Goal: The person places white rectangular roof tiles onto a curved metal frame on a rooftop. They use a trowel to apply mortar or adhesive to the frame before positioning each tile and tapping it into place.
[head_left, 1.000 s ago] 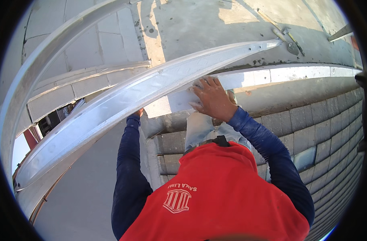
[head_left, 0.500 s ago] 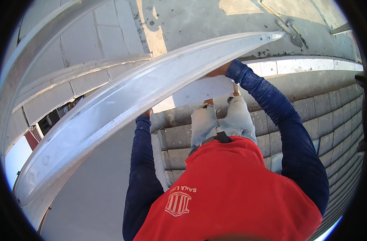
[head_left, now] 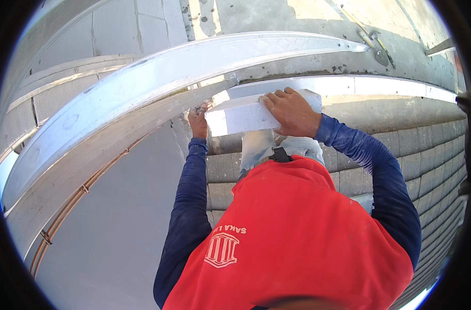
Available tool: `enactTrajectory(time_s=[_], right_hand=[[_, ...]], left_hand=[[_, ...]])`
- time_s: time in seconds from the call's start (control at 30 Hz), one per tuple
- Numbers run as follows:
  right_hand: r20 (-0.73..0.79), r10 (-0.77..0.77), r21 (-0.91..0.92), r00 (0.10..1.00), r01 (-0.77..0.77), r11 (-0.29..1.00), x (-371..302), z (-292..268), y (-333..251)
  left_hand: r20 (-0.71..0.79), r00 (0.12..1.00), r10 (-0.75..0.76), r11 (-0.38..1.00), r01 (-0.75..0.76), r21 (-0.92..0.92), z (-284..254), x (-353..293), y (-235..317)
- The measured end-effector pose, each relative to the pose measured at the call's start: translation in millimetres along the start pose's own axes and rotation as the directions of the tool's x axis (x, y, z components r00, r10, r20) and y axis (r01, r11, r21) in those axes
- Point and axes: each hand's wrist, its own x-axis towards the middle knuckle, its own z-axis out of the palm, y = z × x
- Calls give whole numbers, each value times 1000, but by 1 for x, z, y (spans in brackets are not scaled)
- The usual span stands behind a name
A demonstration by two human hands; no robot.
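Note:
A white building block lies across in front of my legs, in line with a row of pale blocks. My right hand rests over its right part, fingers bent across the top and far edge. At its left end, my left hand has its fingers curled against the corner; part of that grip is hidden. Just beyond both hands, a long silvery metal channel stretches from the lower left to the upper right, with neither hand on it.
A trowel and a yellow-handled hammer lie on the concrete floor at upper right. Grey roof tiles slope away on my right. Thin reddish pipes run below a beam on the left. The pale block row continues rightward.
My right hand has come out from behind the metal channel onto the white block. More of the block and of my left hand shows. The channel appears farther up in view.

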Motion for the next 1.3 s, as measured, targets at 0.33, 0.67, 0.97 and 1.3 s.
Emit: enactTrajectory(time_s=[0.33,0.67,0.97,1.3], right_hand=[[57,451,17,891,-453,891,-130,-64,7],[-23,601,24,799,-601,799,-204,-49,23],[-122,525,95,842,-517,851,-177,-56,17],[-311,304,-86,900,-346,934,-18,-39,46]], left_hand=[[-206,974,96,966,-141,-215,85,-53,-9],[-91,970,225,921,-243,-305,134,-66,27],[-83,951,297,955,-298,-3,175,-84,-5],[-106,951,290,927,-251,279,170,-107,-6]])
